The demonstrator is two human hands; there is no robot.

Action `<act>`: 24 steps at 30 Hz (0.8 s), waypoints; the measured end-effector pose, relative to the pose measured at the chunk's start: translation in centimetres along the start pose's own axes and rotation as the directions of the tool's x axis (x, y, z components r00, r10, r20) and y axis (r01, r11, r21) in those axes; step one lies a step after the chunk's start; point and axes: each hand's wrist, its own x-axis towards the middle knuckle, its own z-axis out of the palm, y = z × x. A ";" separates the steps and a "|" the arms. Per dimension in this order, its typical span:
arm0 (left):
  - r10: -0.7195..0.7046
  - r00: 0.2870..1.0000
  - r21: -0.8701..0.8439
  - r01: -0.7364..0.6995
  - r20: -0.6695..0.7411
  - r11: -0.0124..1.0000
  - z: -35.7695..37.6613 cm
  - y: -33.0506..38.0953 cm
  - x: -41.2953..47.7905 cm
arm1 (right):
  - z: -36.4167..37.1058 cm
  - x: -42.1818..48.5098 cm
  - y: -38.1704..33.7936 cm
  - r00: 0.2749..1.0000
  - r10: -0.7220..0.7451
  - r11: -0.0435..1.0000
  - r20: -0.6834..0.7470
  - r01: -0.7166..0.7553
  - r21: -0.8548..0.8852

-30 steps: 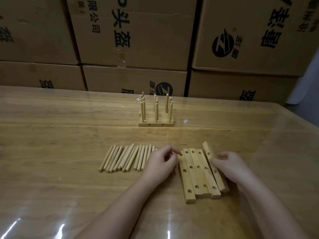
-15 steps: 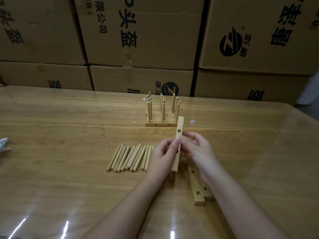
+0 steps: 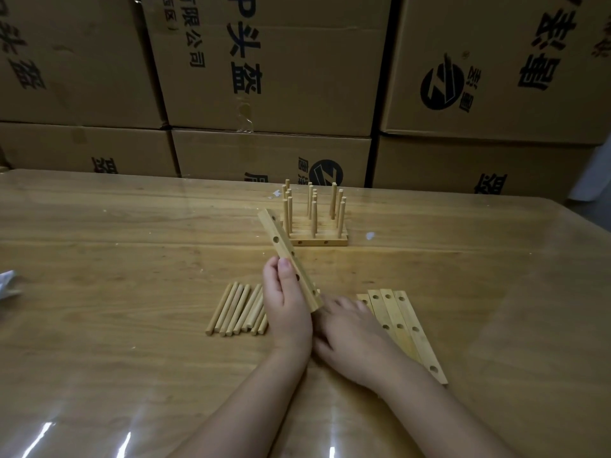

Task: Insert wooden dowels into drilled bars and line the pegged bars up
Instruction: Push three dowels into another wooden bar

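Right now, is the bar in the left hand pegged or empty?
Empty: the held bar shows bare holes, no dowels; the left hand grips it.

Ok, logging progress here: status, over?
Left hand grips one bar, raised, tilted. Right hand by the dowels, fingertips hidden. Pegged bars at back; nothing in the way.

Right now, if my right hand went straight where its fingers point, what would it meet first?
Probably the loose dowels by the left hand; the held bar hangs close, depth unclear.
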 end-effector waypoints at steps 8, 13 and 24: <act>-0.047 0.999 0.042 0.048 -0.027 0.998 0.0 -0.4 0.2 | -0.2 -1.3 0.9 0.978 0.167 0.978 -0.126 -0.180 -0.105; -0.164 0.981 0.115 0.152 0.106 0.982 0.3 -0.6 0.1 | 0.0 -1.3 1.2 0.970 0.204 0.977 -0.130 -0.211 -0.043; -0.240 0.909 0.198 0.179 0.342 0.964 0.7 0.1 -0.3 | 0.0 -1.0 1.9 0.964 0.238 0.960 -0.123 -0.214 0.179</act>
